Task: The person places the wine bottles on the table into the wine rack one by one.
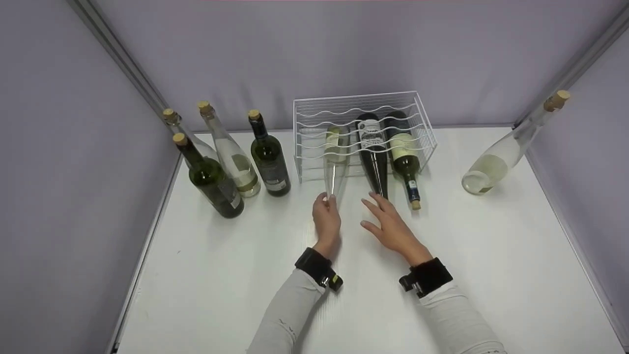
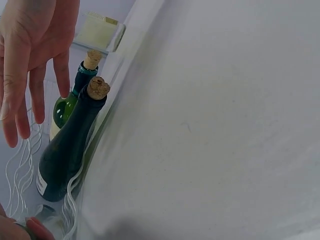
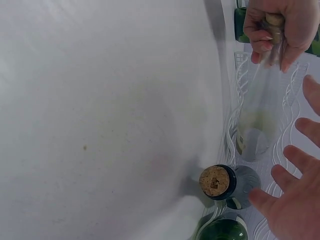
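In the head view a clear glass bottle lies in the white wire rack, its neck toward me. My left hand grips that neck; the right wrist view shows the fingers wrapped just below the cork. Beside it in the rack lies a dark bottle with a white label. My right hand hovers by this bottle's neck, fingers spread and holding nothing. A green bottle with a cream label lies farthest right in the rack, its cork outward.
Left of the rack stand two dark green bottles and two clear bottles, all corked. Another corked clear bottle stands at the right. Grey-lilac walls enclose the white table at the back and sides.
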### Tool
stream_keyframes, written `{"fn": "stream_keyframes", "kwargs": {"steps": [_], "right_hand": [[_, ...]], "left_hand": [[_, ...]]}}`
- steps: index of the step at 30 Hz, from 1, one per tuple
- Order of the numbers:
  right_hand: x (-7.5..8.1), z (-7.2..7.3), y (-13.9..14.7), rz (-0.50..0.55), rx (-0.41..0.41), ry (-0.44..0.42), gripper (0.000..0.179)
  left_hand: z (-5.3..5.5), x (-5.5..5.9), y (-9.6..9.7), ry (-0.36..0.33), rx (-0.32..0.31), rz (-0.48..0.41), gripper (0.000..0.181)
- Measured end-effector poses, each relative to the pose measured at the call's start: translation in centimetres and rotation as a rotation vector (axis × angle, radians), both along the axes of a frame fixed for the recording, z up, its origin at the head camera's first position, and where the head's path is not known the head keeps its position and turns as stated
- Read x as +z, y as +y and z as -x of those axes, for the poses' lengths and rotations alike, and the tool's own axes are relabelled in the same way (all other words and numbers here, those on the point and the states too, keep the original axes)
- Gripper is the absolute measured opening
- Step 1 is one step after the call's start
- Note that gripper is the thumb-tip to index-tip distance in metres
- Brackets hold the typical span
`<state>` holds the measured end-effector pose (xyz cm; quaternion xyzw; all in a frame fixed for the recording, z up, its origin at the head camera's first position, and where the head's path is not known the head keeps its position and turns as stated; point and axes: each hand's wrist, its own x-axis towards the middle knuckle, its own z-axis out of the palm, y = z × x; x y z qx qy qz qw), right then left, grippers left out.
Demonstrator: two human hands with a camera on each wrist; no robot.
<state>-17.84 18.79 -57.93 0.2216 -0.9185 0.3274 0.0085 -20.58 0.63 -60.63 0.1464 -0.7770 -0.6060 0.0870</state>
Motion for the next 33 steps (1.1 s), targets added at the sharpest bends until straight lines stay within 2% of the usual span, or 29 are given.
{"fn": "stream_keyframes", "kwargs": {"steps": [12, 15, 24, 28, 33], "right_hand": [[-0.2, 0.0, 0.2, 0.017, -0.005, 0.010, 0.059], [-0.2, 0.0, 0.2, 0.016, -0.008, 0.007, 0.060], [-0.2, -0.1, 0.4, 0.014, -0.027, -0.019, 0.060], [-0.2, -0.1, 0.4, 0.019, -0.024, -0.028, 0.061], [-0.3, -0.1, 0.3, 0.028, -0.022, -0.016, 0.060]], "left_hand": [[0.9, -0.3, 1.7, -0.045, -0.027, -0.052, 0.042], [0.9, -0.3, 1.9, -0.069, -0.063, -0.080, 0.046], [1.2, -1.1, 1.7, -0.142, -0.227, -0.205, 0.049], [1.2, -1.0, 1.5, -0.187, -0.270, -0.232, 0.051], [1.5, -1.1, 1.3, -0.193, -0.314, -0.242, 0.054]]}}
